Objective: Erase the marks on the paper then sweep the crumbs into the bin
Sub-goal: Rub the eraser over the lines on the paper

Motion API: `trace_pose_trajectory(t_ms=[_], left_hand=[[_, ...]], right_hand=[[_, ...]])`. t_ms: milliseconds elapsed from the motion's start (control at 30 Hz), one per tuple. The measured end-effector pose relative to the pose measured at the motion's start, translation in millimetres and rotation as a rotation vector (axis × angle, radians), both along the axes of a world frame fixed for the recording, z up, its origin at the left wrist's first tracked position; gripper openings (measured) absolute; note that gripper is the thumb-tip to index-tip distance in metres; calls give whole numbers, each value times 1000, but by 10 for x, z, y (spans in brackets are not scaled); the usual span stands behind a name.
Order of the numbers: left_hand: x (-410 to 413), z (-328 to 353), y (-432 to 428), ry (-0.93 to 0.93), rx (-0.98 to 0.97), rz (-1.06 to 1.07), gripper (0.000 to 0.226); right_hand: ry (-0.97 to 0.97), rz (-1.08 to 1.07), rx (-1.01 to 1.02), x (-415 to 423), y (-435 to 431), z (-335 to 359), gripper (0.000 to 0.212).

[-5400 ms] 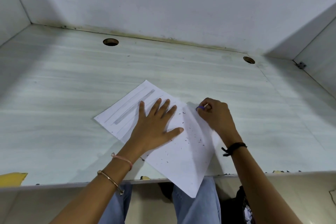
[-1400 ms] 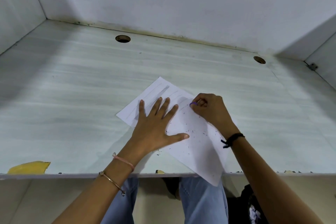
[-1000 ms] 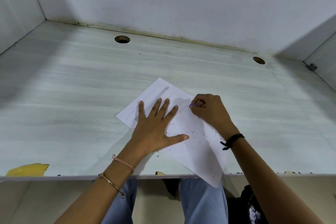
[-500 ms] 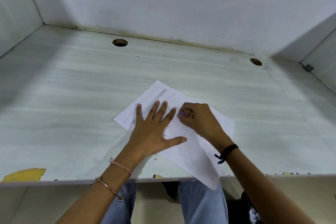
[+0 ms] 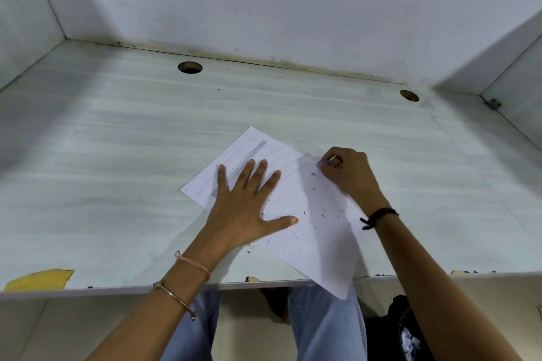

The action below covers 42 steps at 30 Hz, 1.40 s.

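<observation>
A white sheet of paper (image 5: pixel 316 231) lies slanted on the pale desk (image 5: pixel 117 173), its near corner hanging over the front edge. Grey pencil marks (image 5: pixel 252 152) run across its far left part. Dark eraser crumbs (image 5: pixel 316 208) are scattered over its middle. My left hand (image 5: pixel 246 208) presses flat on the sheet with fingers spread. My right hand (image 5: pixel 349 173) pinches a small purple eraser (image 5: pixel 324 162) against the paper's far right edge. No bin is in view.
Two round cable holes (image 5: pixel 190 67) (image 5: pixel 409 95) sit near the back wall. White panels close in the desk on the left, back and right. A yellow scrap (image 5: pixel 41 279) lies at the front left edge. My legs in blue jeans (image 5: pixel 325 328) are below.
My right hand has moved the eraser from beside my left fingertips back out to the sheet's far right edge. The left hand stays flat on the paper.
</observation>
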<state>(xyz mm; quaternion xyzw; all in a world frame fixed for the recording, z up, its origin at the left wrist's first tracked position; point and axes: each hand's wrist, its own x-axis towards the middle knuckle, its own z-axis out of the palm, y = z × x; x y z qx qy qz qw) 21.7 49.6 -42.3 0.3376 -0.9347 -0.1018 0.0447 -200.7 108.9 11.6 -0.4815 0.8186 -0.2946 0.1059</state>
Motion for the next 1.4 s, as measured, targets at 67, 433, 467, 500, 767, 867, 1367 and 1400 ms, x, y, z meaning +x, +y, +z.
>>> trace_pose_trajectory(t_ms=[67,433,467,500,767,867,1367,1400], left_hand=[[9,-2,2,9,8,4,97],[11,9,14,5,18,4,97],[8,7,13,8,20,4,97],[7,4,8,7,17,5,97],[4,-5,5,3,22,5,97],[11,-1,4,6,25,3,96],[274,129,-340,443,377,-20,36],[289,106,-329,421,317,-31,39]], right_hand=[[11,-57,9,-117,3,57,7],[137,-63,-20,-228,46,59,6],[166,-60,-41,-255,56,113,7],[180,-42,-90,-219,52,156,8],[67,70,-26,81,64,-74,6],[28,-50,6,-123,36,18,8],[304,380,-199,1091,345,-9,7],[194,404,-157,1157,364,-49,5]])
